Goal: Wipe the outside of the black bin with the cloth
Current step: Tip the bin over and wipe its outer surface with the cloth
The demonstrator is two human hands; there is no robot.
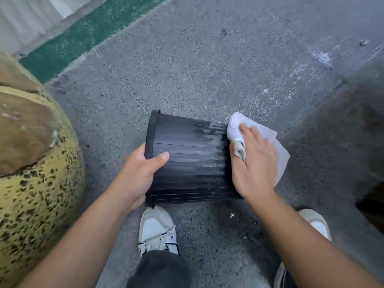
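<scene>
The black ribbed bin (191,161) is held on its side above the grey floor, its rim to the left and its base to the right. My left hand (138,175) grips the rim, thumb across the ribbed wall. My right hand (254,161) presses a white cloth (235,129) flat against the bin's base end; the cloth bunches above my fingers and trails out to the right. Pale wet streaks show on the upper right part of the bin's wall.
A large yellow speckled pot (37,183) with brown patches stands close on the left. A dark raised ledge (349,129) runs along the right. My white shoes (156,229) stand on the speckled floor (197,65) under the bin. A green strip (83,36) lies far left.
</scene>
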